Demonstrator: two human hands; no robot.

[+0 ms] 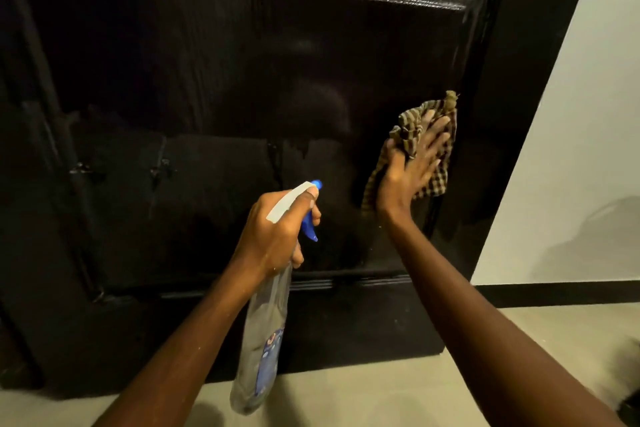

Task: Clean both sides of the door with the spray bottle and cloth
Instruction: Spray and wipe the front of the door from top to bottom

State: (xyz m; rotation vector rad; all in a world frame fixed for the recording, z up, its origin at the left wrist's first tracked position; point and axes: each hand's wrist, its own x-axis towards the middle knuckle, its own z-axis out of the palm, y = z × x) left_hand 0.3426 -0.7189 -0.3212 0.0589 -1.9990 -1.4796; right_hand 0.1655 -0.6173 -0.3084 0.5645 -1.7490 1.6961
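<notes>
Your right hand (412, 163) lies flat, fingers straight, pressing the brown checked cloth (420, 146) against the glossy black panelled door (242, 80) — near the right edge of its recessed panel. Your left hand (277, 232) is curled round the neck of the clear plastic spray bottle (259, 333) with blue trigger and white head, forefinger lying along the top; nozzle faces the door, bottle body hanging down over the pale floor (381, 392). White wall (571, 149) at right — black skirting along its base.
</notes>
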